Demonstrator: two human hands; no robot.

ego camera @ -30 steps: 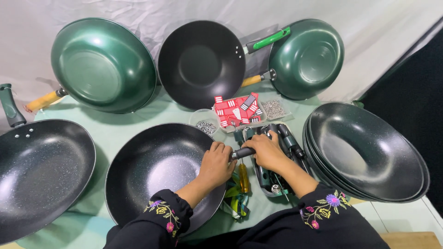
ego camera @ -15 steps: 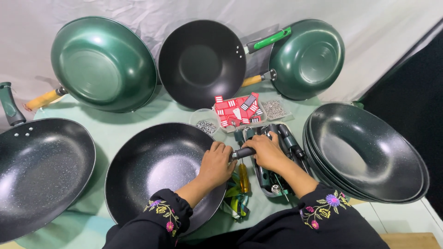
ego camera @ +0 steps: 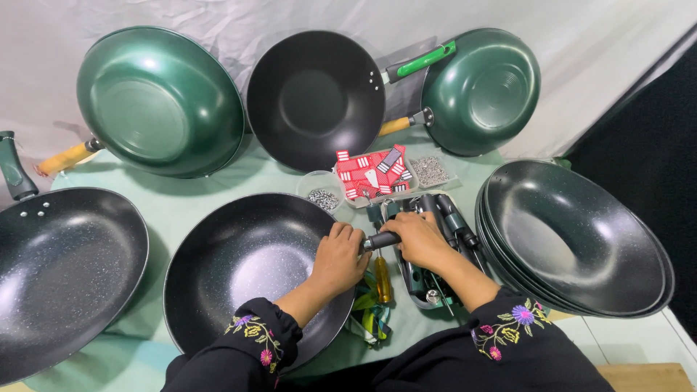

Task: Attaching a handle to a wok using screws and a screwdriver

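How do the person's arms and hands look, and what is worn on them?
Both arms are covered by long black sleeves. Each cuff has embroidered flowers in purple, pink and yellow with green leaves. The left hand and the right hand are bare: no gloves, and no rings or watch can be seen.

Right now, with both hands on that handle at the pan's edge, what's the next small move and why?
Probably keep the left hand bracing the black pan at its rim while the right hand presses the dark handle straight against it. The handle sits at the rim between both hands, with the screwdriver lying unused just below.
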